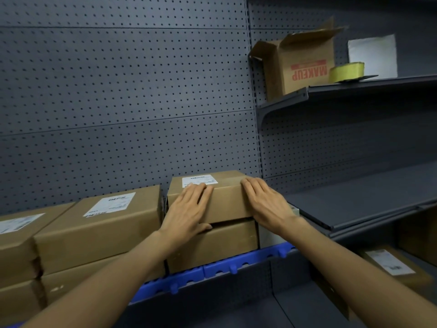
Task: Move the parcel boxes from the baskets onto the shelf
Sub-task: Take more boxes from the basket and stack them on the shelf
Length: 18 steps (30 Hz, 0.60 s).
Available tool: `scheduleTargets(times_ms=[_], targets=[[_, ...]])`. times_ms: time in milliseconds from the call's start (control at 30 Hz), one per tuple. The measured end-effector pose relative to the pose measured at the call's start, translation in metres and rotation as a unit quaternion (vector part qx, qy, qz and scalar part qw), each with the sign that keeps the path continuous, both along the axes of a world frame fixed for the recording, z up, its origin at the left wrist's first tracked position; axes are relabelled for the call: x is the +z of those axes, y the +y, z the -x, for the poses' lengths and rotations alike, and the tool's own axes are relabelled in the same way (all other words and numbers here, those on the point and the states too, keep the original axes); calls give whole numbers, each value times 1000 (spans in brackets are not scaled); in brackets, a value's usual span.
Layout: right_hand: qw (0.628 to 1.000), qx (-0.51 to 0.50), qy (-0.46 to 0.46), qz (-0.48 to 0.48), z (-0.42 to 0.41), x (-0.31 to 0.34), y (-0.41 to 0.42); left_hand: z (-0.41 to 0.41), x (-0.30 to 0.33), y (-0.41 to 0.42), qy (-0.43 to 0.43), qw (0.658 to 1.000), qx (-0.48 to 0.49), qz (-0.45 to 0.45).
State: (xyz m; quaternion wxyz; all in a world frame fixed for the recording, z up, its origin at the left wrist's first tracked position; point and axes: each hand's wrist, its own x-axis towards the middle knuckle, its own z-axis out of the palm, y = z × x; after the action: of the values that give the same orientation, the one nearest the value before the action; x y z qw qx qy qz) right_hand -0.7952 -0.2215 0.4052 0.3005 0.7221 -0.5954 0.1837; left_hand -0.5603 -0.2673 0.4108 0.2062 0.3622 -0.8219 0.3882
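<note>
- Left hand point(189, 209) lies flat on the top parcel box point(224, 197), fingers straight and together, thumb tucked under its front edge.
- Right hand point(264, 202) presses that box's right end, fingers straight.
- The box sits on a lower parcel box point(212, 245).
- Upside-down MAKEUP carton point(302, 67) stands far above-right of it.

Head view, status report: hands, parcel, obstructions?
Left hand and right hand flat on top parcel box, thumb under front edge. Box stacked on lower box. Nothing blocking.
</note>
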Motion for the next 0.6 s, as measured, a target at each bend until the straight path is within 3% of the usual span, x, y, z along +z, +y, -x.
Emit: scheduleTargets(times_ms=[600], targets=[[1000,16,-10,-15,-12,-2,1,-9,-16,2,17,1000,17,-19]])
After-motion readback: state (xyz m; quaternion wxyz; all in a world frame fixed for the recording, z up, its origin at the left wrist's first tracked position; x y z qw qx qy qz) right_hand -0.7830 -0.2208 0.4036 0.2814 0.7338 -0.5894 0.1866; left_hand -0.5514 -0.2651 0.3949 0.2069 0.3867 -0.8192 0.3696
